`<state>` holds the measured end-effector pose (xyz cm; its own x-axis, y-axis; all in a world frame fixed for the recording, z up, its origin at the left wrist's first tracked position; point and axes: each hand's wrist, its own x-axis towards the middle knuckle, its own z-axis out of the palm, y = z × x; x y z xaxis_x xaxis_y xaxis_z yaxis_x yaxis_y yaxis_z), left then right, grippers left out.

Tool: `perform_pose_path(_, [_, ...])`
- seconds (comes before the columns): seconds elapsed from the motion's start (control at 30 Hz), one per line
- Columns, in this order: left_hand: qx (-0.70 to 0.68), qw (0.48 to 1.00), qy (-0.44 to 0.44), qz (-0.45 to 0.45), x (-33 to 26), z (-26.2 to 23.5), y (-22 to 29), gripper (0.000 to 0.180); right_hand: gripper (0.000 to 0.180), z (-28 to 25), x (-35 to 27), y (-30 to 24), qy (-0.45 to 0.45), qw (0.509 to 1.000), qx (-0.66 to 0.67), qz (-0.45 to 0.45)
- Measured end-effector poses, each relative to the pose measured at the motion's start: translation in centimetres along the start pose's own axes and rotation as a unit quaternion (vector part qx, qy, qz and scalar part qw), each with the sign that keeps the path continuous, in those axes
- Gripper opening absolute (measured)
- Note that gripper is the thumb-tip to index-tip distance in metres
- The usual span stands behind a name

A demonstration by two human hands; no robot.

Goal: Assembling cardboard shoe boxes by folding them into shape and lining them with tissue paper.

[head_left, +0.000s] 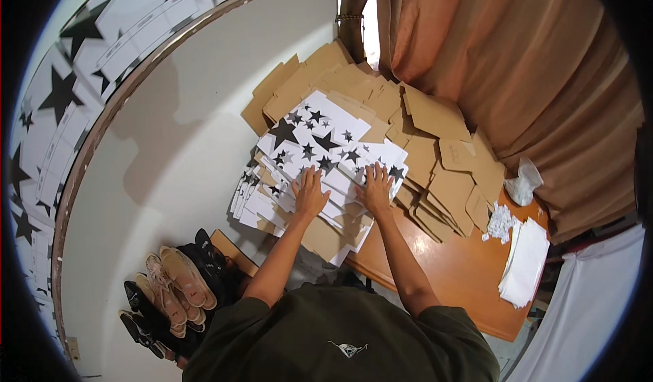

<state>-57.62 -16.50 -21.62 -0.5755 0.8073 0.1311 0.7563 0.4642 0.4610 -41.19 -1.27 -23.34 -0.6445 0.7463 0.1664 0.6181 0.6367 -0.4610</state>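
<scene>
Both hands flat on a fanned-out pile of star-print box blanks

Head view: the left hand [309, 195] and right hand [375, 190] lie palm-down side by side on the stack of flat white cardboard sheets printed with black stars [320, 147], fingers [304, 177] spread wide and gripping nothing, just pressing. That looks like a way to keep the slippery fan from sliding, since it overhangs the near-left edge of the orange-brown wooden table [456, 273]. Behind and to the right the plain brown cardboard cutouts [435, 120] lie heaped loosely against the tan curtain [544, 62]. A pile of white sheets [527, 263] sits well apart at the table's right end, probably parked out of the way. Several pairs of shoes [177, 287] sit on the floor at lower left.
</scene>
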Motion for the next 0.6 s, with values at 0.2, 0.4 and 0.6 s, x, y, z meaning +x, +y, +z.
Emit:
perform_pose_path(0.2, [0.097,0.995,-0.006,-0.010,2.1,2.3,0.0,0.066,0.082,0.8,2.1,0.5,-0.022,0.998,-0.051,-0.024])
perform_pose_path(0.4, [0.110,0.991,0.068,0.040,2.5,3.6,-1.3,0.051,0.063,0.9,2.0,1.5,0.038,0.996,-0.045,-0.066])
perform_pose_path(0.6, [0.096,0.990,0.088,0.045,2.7,2.0,-1.1,0.043,0.059,0.9,1.8,1.2,0.057,0.991,-0.092,-0.081])
